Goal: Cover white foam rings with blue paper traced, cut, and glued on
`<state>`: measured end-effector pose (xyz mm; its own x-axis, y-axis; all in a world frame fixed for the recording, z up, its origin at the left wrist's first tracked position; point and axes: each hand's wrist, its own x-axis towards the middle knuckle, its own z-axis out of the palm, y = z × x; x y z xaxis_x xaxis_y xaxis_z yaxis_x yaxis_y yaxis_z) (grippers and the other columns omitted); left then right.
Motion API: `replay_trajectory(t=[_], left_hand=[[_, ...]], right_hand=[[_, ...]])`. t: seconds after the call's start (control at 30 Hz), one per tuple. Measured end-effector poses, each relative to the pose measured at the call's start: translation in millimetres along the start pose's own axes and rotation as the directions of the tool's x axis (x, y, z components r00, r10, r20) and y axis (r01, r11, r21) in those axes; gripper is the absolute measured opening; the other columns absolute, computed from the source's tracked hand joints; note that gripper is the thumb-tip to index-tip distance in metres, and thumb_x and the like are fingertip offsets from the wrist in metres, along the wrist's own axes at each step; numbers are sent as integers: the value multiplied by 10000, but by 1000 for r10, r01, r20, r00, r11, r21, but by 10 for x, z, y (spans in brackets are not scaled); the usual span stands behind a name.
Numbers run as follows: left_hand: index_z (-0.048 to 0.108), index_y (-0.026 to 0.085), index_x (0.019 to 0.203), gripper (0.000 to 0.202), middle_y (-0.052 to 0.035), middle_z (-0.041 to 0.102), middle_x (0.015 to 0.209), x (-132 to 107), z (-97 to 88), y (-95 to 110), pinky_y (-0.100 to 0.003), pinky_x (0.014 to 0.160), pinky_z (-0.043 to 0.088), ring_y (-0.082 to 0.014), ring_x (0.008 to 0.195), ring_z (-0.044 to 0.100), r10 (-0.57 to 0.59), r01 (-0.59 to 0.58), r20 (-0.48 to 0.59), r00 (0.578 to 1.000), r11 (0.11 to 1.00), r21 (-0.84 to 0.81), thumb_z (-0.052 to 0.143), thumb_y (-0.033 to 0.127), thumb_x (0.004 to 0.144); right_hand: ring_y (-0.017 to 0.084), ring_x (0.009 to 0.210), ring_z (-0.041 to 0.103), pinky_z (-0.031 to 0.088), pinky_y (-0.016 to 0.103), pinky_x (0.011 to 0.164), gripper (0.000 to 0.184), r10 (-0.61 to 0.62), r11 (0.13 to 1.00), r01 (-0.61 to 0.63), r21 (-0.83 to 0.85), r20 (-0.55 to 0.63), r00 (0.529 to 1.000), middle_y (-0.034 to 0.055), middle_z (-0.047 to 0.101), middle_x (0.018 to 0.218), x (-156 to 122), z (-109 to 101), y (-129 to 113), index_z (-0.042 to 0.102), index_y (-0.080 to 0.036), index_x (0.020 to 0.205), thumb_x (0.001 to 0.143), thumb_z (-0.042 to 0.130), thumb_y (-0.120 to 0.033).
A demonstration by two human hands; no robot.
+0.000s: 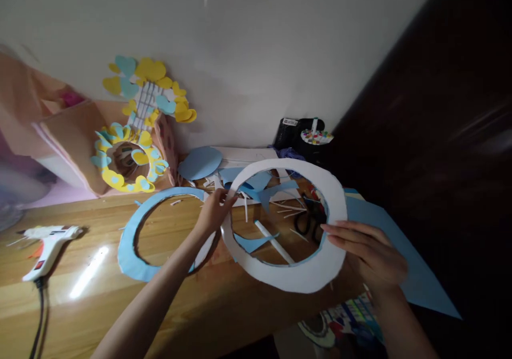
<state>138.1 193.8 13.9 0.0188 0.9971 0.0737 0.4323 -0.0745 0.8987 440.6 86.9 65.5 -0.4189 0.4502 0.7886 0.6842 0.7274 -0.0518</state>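
A white paper ring is held up above the table between both my hands. My left hand pinches its left rim, and my right hand grips its right rim with the thumb hidden behind. Through the ring's hole I see blue paper scraps, a white marker-like stick and black-handled scissors. To the left a blue ring lies on the table, partly covered by my left forearm; part of its right side looks white.
A white glue gun with a black cord lies on the wooden table at left. Yellow and blue paper-heart decorations stand behind. A blue disc rests near the wall; a blue sheet overhangs the right edge.
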Motion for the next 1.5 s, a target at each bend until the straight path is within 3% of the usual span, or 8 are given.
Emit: replay_trajectory(t=[0.2, 0.3, 0.4, 0.57, 0.83, 0.97, 1.13, 1.5], left_hand=[[616, 172, 941, 362, -51, 666, 867, -392, -417, 12, -266, 642, 492, -178, 761, 622, -99, 156, 179, 979, 927, -340, 558, 506, 814], [626, 168, 865, 298, -40, 677, 810, -639, -544, -10, -236, 661, 528, -160, 748, 643, -253, 324, 203, 946, 701, -636, 704, 423, 731], [630, 161, 836, 334, -6, 655, 689, -834, -627, -57, -179, 563, 524, -115, 617, 617, -370, 343, 151, 917, 535, -772, 816, 337, 621], [637, 167, 862, 434, 15, 654, 674, -1013, -736, -112, -149, 537, 530, -93, 582, 614, -462, 272, -14, 887, 545, -793, 858, 361, 544], [653, 182, 1024, 488, -74, 727, 944, -1233, -800, -12, -305, 785, 572, -215, 880, 685, -425, 201, -40, 904, 506, -839, 759, 485, 656], [683, 179, 1050, 451, -96, 717, 1043, -1464, -618, 47, -389, 937, 499, -266, 1013, 647, -343, 307, 92, 935, 650, -695, 746, 439, 686], [756, 174, 796, 279, -73, 749, 853, -1610, -398, 60, -383, 806, 570, -279, 860, 687, -355, 373, 135, 925, 777, -507, 741, 426, 678], [756, 206, 892, 225, -56, 741, 955, -1703, -403, -101, -361, 819, 573, -264, 923, 681, -243, 267, 118, 963, 788, -555, 668, 376, 775]], right_hand=[[230, 1076, 614, 579, 397, 820, 407, 117, 993, -114, 31, -115, 987, -34, 651, 1187, -80, 164, 37, 688, -373, 1016, 794, 618, -40], [254, 1170, 557, 568, 426, 872, 358, 395, 903, -341, 260, -193, 898, -7, 536, 1326, -28, 366, -96, 670, -376, 1048, 824, 600, -106], [254, 1128, 594, 587, 382, 814, 310, 724, 548, -600, 582, 29, 689, 69, 556, 1314, 33, 547, -281, 572, -303, 1215, 915, 497, -306], [235, 841, 705, 595, 299, 619, 319, 672, 101, -749, 655, 510, 537, 62, 745, 923, 89, 724, -530, 636, -244, 1071, 874, 525, -470], [231, 707, 717, 588, 311, 585, 221, 781, -27, -708, 706, 457, 426, 40, 748, 747, 116, 836, -641, 657, -227, 927, 801, 649, -409], [233, 747, 718, 594, 318, 594, 252, 842, -27, -668, 744, 377, 386, 45, 749, 801, 95, 896, -716, 650, -226, 936, 786, 661, -428], [219, 803, 715, 599, 317, 677, 222, 852, 26, -648, 761, 322, 413, 50, 745, 835, 60, 948, -875, 653, -233, 948, 816, 636, -411], [233, 750, 721, 611, 344, 670, 135, 827, 128, -661, 740, 288, 483, 22, 747, 800, -190, 902, -857, 671, -257, 930, 833, 632, -343]])
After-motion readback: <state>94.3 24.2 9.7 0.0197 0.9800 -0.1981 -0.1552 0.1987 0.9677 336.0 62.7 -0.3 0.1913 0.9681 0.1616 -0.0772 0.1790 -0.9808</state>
